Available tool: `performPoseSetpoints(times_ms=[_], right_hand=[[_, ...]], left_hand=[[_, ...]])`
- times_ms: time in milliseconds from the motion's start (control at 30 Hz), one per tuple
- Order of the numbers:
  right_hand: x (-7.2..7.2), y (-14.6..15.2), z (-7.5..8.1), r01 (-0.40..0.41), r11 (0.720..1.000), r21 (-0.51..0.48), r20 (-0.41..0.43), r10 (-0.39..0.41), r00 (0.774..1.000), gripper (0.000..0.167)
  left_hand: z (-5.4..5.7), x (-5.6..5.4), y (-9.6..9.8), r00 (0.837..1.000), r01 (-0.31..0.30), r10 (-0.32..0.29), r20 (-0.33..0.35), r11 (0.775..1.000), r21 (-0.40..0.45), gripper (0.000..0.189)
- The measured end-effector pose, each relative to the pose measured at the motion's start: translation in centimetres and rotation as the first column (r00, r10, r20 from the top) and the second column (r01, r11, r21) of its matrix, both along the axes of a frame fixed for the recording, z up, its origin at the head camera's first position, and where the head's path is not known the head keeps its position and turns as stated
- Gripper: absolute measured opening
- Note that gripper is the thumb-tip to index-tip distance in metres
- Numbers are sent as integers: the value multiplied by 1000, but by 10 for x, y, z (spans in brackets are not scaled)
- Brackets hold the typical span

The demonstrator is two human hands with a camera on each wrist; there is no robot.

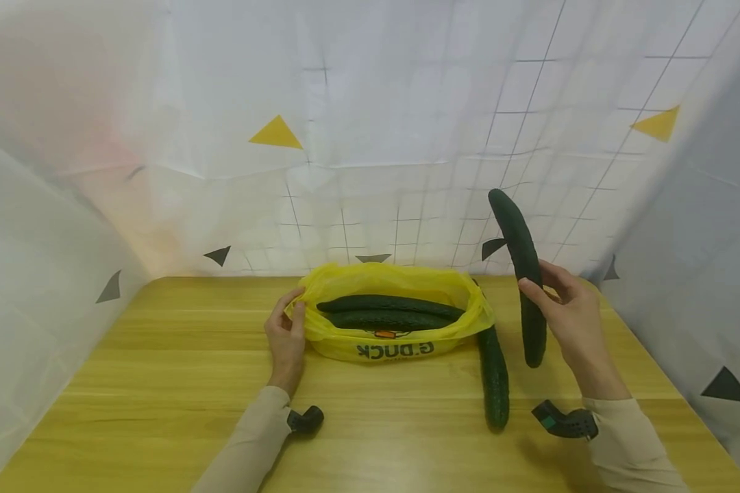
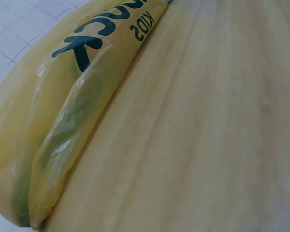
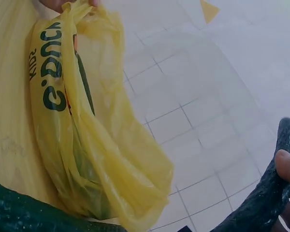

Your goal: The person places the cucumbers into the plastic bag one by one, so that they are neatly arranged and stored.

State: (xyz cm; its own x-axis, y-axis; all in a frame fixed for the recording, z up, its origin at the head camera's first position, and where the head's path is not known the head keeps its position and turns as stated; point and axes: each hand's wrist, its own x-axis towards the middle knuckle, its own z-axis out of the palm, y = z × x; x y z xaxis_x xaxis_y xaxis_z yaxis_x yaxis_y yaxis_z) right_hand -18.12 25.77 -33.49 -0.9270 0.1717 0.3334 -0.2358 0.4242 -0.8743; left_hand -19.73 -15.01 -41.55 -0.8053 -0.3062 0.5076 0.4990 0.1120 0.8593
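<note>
A yellow plastic bag (image 1: 339,349) printed "G.DUCK" lies on the table with its mouth spread upward. Inside it, two dark green cucumbers (image 1: 388,320) lie side by side lengthwise. My left hand (image 1: 286,342) pinches the bag's left rim between thumb and fingers. In my right hand (image 1: 572,311), a long cucumber (image 1: 519,239) is held roughly upright, right of the bag and above the table. The right wrist view shows the thumb pressed against this cucumber (image 3: 261,205). Another cucumber (image 1: 495,387) lies on the table by the bag's right end.
The wooden table (image 1: 160,383) runs back to a white sheet (image 1: 395,205) with grid lines and coloured triangles. More white sheeting (image 1: 709,294) rises on the right and on the left. Black wrist devices (image 1: 306,420) sit on both sleeves.
</note>
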Motion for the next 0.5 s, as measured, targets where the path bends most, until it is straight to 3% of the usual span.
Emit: performPoseSetpoints(times_ms=[267, 500], right_hand=[[3, -9, 8, 23, 997, 72, -14, -22, 1000, 50], [2, -14, 15, 36, 999, 15, -1, -36, 999, 49]], left_hand=[[0, 0, 0, 1000, -3, 3, 2, 1000, -5, 27], [1, 0, 0, 1000, -10, 10, 23, 1000, -12, 27]])
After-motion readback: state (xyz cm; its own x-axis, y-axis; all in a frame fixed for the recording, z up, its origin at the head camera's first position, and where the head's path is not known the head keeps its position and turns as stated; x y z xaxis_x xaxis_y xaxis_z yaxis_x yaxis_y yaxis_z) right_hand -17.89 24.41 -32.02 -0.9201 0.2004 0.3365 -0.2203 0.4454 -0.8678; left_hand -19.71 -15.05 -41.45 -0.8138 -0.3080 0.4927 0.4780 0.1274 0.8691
